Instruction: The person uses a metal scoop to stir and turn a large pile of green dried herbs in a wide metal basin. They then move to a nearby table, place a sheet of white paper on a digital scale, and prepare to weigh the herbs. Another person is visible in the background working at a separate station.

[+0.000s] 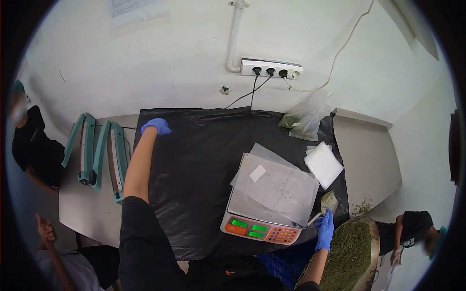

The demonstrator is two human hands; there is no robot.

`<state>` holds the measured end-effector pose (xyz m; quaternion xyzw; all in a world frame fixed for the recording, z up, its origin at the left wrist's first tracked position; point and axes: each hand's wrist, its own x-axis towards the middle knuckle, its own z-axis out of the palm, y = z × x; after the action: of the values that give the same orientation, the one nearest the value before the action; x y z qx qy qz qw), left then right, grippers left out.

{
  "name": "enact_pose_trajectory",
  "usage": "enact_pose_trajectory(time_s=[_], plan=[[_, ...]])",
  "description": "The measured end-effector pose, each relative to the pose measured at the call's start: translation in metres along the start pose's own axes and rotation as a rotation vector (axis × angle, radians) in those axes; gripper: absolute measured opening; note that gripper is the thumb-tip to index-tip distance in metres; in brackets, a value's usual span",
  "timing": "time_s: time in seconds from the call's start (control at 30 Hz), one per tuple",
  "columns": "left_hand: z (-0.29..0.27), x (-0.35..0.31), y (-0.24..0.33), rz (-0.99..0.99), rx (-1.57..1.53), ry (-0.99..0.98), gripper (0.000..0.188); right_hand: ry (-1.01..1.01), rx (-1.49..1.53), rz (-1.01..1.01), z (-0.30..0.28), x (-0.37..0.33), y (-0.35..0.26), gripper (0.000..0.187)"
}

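Note:
My left hand [156, 126], in a blue glove, is stretched out to the far left corner of a black plastic sheet [194, 165] and rests on it with the fingers curled. My right hand [324, 230], also in a blue glove, is at the right front of a digital scale [264, 213]. It holds a small clear bag [329, 201] with some green dried herb in it. Clear plastic bags lie flat on the scale's platform [276, 186].
Two teal heat sealers [99, 153] stand left of the sheet. A stack of white bags [324, 165] and a crumpled bag of green herb [303, 121] lie at the right back. A round basin of green herb [352, 252] sits at lower right. Other people stand at both sides.

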<state>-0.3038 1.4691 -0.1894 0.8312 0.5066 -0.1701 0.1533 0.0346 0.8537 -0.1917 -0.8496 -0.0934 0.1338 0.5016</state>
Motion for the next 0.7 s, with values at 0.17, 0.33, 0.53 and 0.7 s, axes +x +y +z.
enact_pose_trajectory(time_s=[0.17, 0.33, 0.53, 0.7], plan=[[0.043, -0.040, 0.037, 0.086, -0.323, 0.182, 0.038, -0.005, 0.030, 0.009, -0.004, -0.001, 0.014, 0.037], [0.074, -0.115, 0.108, 0.701, -0.277, 0.848, 0.019, -0.010, 0.012, 0.035, 0.000, -0.010, 0.005, 0.038], [0.118, -0.095, 0.117, 0.764, -0.628, 0.183, 0.014, -0.015, 0.031, -0.015, 0.001, -0.005, 0.010, 0.039], [0.141, 0.002, 0.070, 0.435, -0.480, 0.421, 0.021, -0.021, 0.030, -0.004, 0.001, -0.011, 0.005, 0.039]])
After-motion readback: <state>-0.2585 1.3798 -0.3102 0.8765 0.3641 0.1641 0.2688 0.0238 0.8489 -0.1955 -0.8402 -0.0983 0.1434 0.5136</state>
